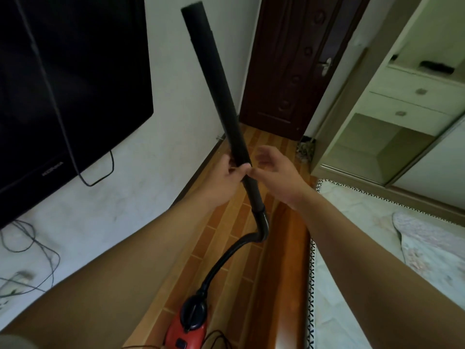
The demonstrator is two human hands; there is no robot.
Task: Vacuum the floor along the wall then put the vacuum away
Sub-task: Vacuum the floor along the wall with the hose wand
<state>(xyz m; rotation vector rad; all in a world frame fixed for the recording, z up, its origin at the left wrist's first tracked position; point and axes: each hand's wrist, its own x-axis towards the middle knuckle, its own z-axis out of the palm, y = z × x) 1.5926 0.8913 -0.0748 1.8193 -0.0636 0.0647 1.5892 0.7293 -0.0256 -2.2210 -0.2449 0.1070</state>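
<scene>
Looking down a wooden floor point(266, 144) beside a white wall point(191, 102) bearing a television point(63, 84), facing a brown door point(289, 59), taking in wardrobe point(415, 96) and bed point(364, 235).

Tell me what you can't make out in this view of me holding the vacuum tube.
Head view only.
1. Vacuum body: the bottom edge cuts it off.
2. Right hand: motion-blurred; whether it touches the tube is unclear.
3. Left hand: its grip hides the tube section beneath.
4. TV: cut by the left and top edges.
5. Dark item on the wardrobe: too small to identify.
</scene>
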